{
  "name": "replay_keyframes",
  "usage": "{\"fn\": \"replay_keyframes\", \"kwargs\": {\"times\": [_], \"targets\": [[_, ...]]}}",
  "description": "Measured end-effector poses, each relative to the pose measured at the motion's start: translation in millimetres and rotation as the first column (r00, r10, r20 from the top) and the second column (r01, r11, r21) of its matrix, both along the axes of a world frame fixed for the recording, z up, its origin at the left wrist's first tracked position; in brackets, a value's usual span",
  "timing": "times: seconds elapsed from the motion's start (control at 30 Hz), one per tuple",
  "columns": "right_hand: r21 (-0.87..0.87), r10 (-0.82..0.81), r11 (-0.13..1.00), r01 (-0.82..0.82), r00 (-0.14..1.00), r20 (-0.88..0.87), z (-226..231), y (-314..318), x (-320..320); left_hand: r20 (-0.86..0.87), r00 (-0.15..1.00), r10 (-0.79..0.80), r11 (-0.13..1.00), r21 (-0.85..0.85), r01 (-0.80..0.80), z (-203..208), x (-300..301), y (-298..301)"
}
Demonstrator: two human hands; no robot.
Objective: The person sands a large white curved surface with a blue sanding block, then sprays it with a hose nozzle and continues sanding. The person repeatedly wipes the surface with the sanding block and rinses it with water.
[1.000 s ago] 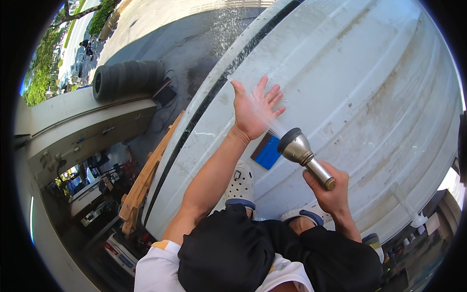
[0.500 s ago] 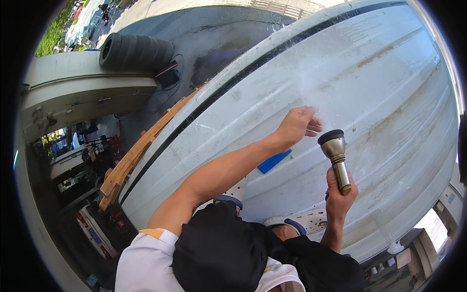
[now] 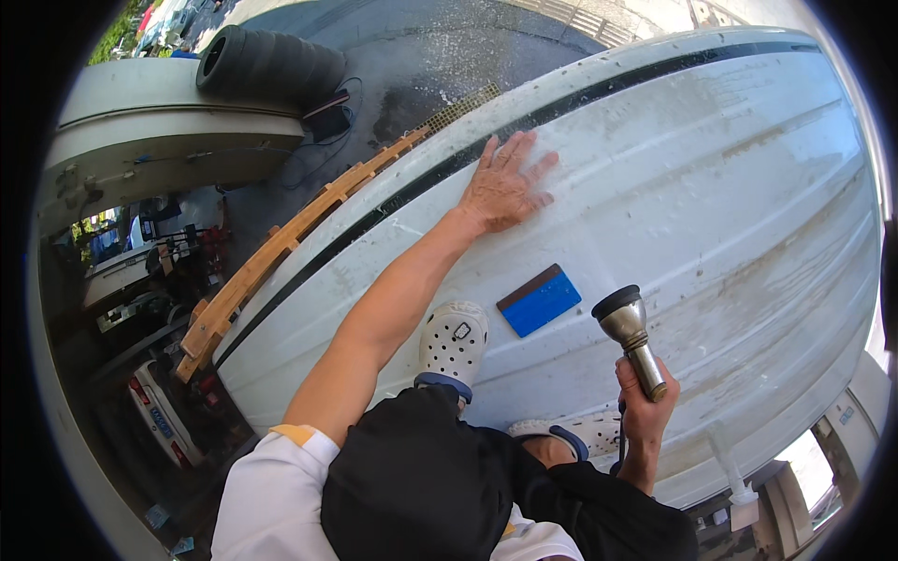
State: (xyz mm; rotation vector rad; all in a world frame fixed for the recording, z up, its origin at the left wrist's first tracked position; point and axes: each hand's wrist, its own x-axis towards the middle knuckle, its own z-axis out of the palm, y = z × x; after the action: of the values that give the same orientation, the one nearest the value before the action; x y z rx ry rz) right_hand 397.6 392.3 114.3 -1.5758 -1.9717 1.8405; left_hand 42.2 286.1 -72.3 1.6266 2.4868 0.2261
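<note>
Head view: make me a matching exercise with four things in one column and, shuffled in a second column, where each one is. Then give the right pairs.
Things:
1. left hand
2. hose nozzle
3. blue squeegee
4. stack of tyres

Places:
A. lying loose on the white hull, beside the white clog
B. on the wet ground, beyond the hull
C. gripped in the right hand
D. pressed flat on the white hull, fingers spread

Pairs: 1-D, 2-C, 3-A, 4-B
</note>
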Motion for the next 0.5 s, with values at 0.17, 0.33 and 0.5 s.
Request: {"fn": "replay_keyframes", "kwargs": {"times": [0.17,0.33,0.5], "targets": [[0.04,-0.079,0.996,0.079,0.997,0.019,-1,0,0,0.017,0.994,0.112,0.992,-0.054,-0.111,3,-74,-48],[0.107,-0.132,0.986,0.129,0.991,0.021,4,-3,-4,0.33,0.911,0.246,0.963,0.024,-0.268,-5,-115,-78],[0.138,-0.161,0.979,0.152,0.985,0.058,11,-6,-5,0.512,0.787,0.344,0.891,0.087,-0.446,-16,-127,-78]]}}
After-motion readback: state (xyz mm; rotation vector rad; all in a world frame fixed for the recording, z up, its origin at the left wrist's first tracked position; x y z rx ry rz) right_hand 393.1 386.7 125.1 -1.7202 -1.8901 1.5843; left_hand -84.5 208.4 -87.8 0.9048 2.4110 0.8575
